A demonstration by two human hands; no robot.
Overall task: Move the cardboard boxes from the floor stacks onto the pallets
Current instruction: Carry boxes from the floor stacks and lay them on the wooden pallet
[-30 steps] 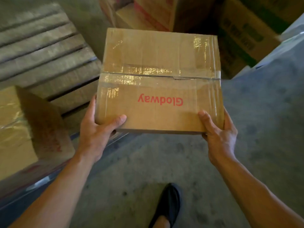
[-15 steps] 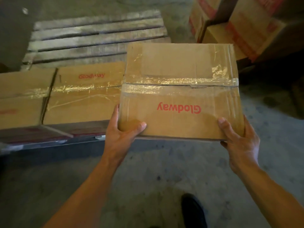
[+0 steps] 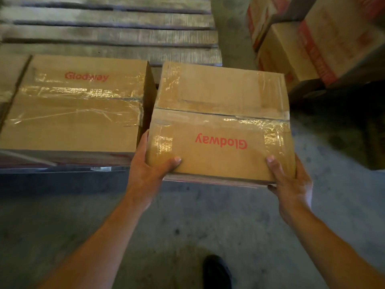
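Single head view, facing steeply down, close above box [image 3: 220, 126] and floor [image 3: 187, 215].

Dim, soft-focus — tape glare, blurred edges

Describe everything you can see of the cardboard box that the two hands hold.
The held box is plain brown cardboard, top flaps shut and sealed with glossy clear tape. Red "Glodway" lettering reads upside down from here. It lies roughly level at the near edge of the pallet, just right of a placed box, a narrow gap between. The left hand and right hand grip its near corners, thumbs on top.
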